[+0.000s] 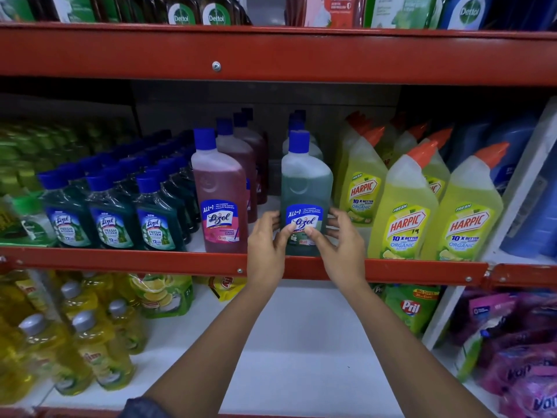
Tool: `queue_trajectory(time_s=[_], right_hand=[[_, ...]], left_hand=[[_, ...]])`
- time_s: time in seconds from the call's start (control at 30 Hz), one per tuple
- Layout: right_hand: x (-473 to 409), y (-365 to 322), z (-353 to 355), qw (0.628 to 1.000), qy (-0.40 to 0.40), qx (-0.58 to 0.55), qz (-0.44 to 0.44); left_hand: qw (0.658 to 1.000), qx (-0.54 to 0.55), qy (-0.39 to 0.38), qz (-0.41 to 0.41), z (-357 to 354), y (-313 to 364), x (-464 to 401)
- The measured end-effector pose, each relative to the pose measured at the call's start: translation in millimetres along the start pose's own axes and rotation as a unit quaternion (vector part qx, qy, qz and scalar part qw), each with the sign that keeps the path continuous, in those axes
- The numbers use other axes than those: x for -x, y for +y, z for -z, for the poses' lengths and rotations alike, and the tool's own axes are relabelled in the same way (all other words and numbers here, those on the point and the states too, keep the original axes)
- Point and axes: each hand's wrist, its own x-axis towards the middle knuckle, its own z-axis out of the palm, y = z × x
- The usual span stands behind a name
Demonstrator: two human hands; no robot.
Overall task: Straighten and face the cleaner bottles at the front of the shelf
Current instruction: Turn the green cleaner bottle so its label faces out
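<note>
A green Lizol cleaner bottle with a blue cap stands upright at the front edge of the middle shelf, label facing me. My left hand grips its lower left side and my right hand grips its lower right side, thumbs on the label. Just to its left stands a pink Lizol bottle, label forward, with more pink bottles behind it. More green bottles line up behind the held one.
Small dark green Lizol bottles fill the shelf's left. Yellow Harpic bottles with orange caps stand to the right, close to my right hand. Red shelf beams run above and below. Yellow dish liquid bottles and pouches sit on the lower shelf.
</note>
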Motion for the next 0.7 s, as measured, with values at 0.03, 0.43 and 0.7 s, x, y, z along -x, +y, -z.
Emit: queue_trajectory(time_s=[0.03, 0.43, 0.7], right_hand=[[0, 0, 0, 1.000, -0.002, -0.001, 0.001], [8, -2, 14, 0.995, -0.073, -0.074, 0.005], [12, 2, 72, 0.978, 0.174, -0.010, 0.119]], left_hand=[[1.000, 0.002, -0.001, 0.000, 0, 0, 0], [0.998, 0.029, 0.048, -0.005, -9, 12, 15], [0.992, -0.002, 0.048, -0.114, -55, 42, 40]])
